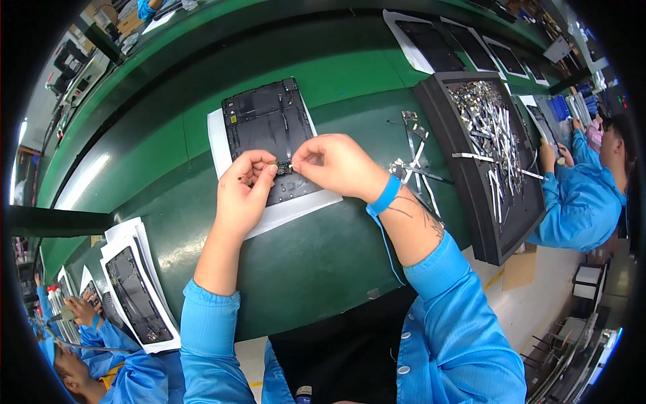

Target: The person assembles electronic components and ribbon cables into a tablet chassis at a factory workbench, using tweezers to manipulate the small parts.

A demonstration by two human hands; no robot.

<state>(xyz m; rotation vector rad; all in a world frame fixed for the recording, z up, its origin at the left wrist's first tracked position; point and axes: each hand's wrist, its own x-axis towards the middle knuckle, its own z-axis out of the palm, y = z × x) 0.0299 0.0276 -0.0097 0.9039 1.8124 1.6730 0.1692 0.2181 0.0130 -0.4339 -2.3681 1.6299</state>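
Note:
A black tablet-like device housing (pixel 259 121) lies on white paper (pixel 282 214) on the green bench in front of me. Over its lower part, a small dark circuit board (pixel 284 167) is pinched between my two hands. My left hand (pixel 247 185) grips its left end with thumb and forefinger. The right hand (pixel 330 161), with a blue strap at the wrist, pinches the other end. A dark flat cable (pixel 285 128) runs up the housing from near the board. Whether the board touches the housing is hard to make out.
At the right, a black foam tray (pixel 484 236) holds many small boards with silvery ribbon cables. Several loose ribbon-cable boards (pixel 414 158) lie beside it. Another housing on paper (pixel 131 289) is at the left, and more housings (pixel 431 44) lie at the far right. People in blue work on both sides.

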